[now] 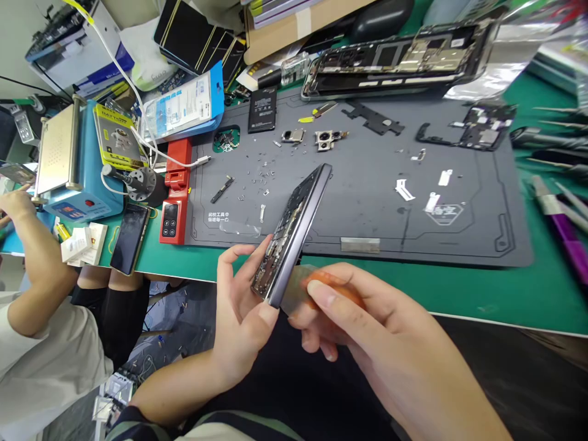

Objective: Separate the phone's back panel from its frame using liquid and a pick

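Observation:
My left hand (236, 318) grips an opened phone (296, 229) by its lower end, tilted up on its edge above the mat's front. Inner boards show on its left face, and a smooth purple-grey side frame faces right. My right hand (372, 318) pinches a thin pry tool with an orange grip (343, 286). Its see-through blade (294, 293) meets the phone's lower right edge; whether it goes into the seam I cannot tell. Past the phone, loose screws (261, 177), a camera module (327, 139) and a black battery (262, 111) lie on the grey mat (367, 196).
Another opened phone (399, 61) lies at the back. A red device (176, 190), a whole phone (130, 237) and a blue machine (87, 190) stand left. Tweezers and a purple-handled tool (560, 226) lie right. A co-worker's arm (43, 257) is at far left.

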Demonstrator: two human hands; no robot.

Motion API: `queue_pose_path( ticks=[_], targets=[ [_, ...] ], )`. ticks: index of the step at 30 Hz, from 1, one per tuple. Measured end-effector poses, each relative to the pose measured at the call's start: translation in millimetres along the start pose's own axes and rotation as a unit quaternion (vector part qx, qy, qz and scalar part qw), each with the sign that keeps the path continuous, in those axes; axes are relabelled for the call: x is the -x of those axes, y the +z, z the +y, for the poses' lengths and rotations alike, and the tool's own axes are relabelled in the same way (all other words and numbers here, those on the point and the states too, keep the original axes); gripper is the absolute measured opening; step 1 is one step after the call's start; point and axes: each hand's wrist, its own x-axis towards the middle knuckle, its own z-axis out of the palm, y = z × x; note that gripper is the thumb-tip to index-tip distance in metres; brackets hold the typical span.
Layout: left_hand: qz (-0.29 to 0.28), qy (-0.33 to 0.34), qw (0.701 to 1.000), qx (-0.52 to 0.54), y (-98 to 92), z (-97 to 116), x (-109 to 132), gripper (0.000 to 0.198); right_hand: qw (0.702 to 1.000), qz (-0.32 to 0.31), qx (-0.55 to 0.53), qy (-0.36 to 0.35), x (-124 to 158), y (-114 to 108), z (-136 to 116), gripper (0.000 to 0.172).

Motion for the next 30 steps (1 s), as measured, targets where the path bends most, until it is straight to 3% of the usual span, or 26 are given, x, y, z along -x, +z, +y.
queue_pose_path(
  ticks=[6, 12, 18, 21, 25, 30],
  targets=[
    [-0.001, 0.028, 0.999, -0.020, -1.2, -6, -1, 0.066, 0.999, 0.019, 0.025, 0.012, 4, -5, -7, 0.052],
    [-0.002, 0.035, 0.997, -0.063, -1.2, -7, -1, 0.067, 0.999, 0.038, 0.006, 0.001, 7, -7, -5, 0.045],
    [0.007, 0.029, 0.999, -0.038, 0.0, -7, -2, 0.072, 0.998, 0.069, -0.010, -0.003, 7, -8, -3, 0.046],
    [0.014, 0.033, 0.999, -0.031, 0.3, -6, -3, 0.066, 0.998, 0.068, -0.015, 0.006, 6, -8, -6, 0.048],
    [0.013, 0.024, 1.000, -0.010, 0.3, -5, -4, 0.059, 0.998, 0.061, -0.013, 0.019, 7, -3, -11, 0.051],
    [0.003, 0.020, 1.000, -0.004, 0.2, -6, -4, 0.063, 0.993, 0.113, -0.012, 0.034, 11, 9, -18, 0.053]
  ],
)
